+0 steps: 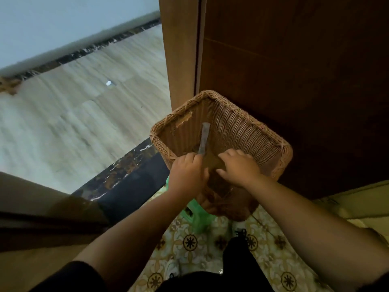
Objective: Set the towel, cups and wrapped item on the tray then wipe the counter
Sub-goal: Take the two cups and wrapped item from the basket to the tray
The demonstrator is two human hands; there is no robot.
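Note:
A square woven wicker basket (248,127) is held up in front of me, tilted so its open mouth faces me. Inside it, a long thin pale wrapped item (204,137) leans against the far wall. My left hand (186,171) grips the basket's near rim at the left, close to the lower end of the wrapped item. Just right of it, my right hand (240,167) holds the same rim with its fingers curled over the edge. The basket's bottom is dark and partly hidden behind my hands.
A dark wooden door (294,60) and its lighter frame (181,60) stand right behind the basket. Pale wood floor (84,114) stretches left, past a dark marble threshold (126,173). A green plastic object (195,218) sits below the basket on patterned tiles (189,243).

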